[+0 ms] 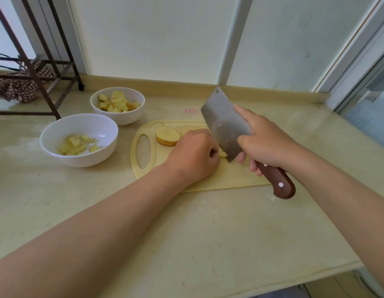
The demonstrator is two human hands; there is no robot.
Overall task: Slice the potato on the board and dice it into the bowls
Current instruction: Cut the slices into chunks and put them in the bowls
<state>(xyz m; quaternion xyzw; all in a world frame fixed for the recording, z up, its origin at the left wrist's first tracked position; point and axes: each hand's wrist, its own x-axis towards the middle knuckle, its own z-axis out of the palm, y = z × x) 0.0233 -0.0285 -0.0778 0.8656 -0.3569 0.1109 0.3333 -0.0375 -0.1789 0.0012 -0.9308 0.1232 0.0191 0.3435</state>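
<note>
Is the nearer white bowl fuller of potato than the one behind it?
No: the nearer bowl holds only a few pieces, while the far bowl is heaped.

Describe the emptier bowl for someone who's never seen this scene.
Start at the cutting board on the counter. Two white bowls sit left of it; take the nearer bowl. It holds few potato pieces; the farther bowl is heaped.

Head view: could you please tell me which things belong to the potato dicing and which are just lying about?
In the job: cleaver in the right hand; potato piece held by the left hand; potato slices; cutting board; near bowl and far bowl, both holding dice.
Lying about: metal rack; patterned cloth at the rack.
</note>
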